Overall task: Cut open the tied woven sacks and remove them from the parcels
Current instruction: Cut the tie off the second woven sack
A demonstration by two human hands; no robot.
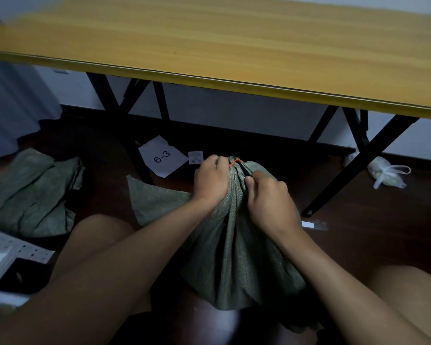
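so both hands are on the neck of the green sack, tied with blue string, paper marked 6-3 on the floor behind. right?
Not quite: the head view shows the string is red, not blue. The rest holds: left hand and right hand grip the green sack at its neck, the 6-3 paper behind.

Both hands (241, 192) on tied sack (237, 245)

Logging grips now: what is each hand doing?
Left hand: grips the sack neck.
Right hand: grips a dark tool against it.
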